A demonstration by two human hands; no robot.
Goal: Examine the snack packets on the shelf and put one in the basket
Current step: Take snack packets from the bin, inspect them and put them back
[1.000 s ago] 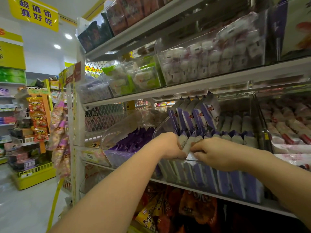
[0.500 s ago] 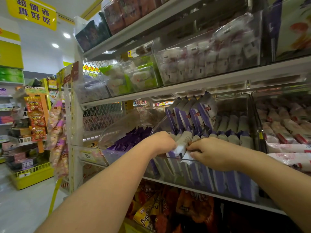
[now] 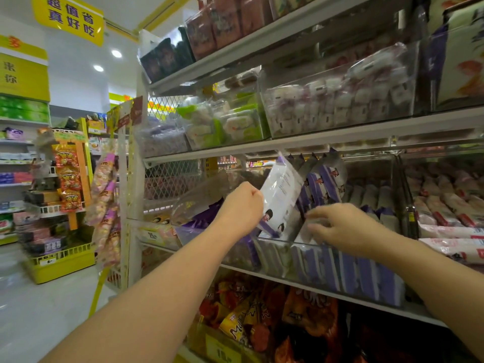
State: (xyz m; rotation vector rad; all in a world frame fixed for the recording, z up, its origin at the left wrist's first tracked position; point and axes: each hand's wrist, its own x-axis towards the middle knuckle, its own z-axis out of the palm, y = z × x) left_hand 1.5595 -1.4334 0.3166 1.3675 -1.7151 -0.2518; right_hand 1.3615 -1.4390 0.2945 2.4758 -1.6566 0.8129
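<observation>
My left hand (image 3: 242, 206) grips a white and purple snack packet (image 3: 281, 195) and holds it tilted above the clear bin (image 3: 340, 265) on the middle shelf. Several more purple and white packets (image 3: 324, 186) stand in rows in that bin. My right hand (image 3: 340, 226) reaches into the bin just right of the lifted packet, fingers loosely spread over the packets there. No basket is in view.
A neighbouring clear bin (image 3: 199, 205) to the left holds purple packets; pink and white ones (image 3: 450, 213) lie to the right. Orange snack bags (image 3: 262, 318) fill the shelf below. Bins of wrapped sweets (image 3: 340, 98) sit above. An aisle and yellow display rack (image 3: 60, 260) lie left.
My left hand has pulled one packet up out of the bin and tilted it. My right hand has let go and loosened over the remaining packets.
</observation>
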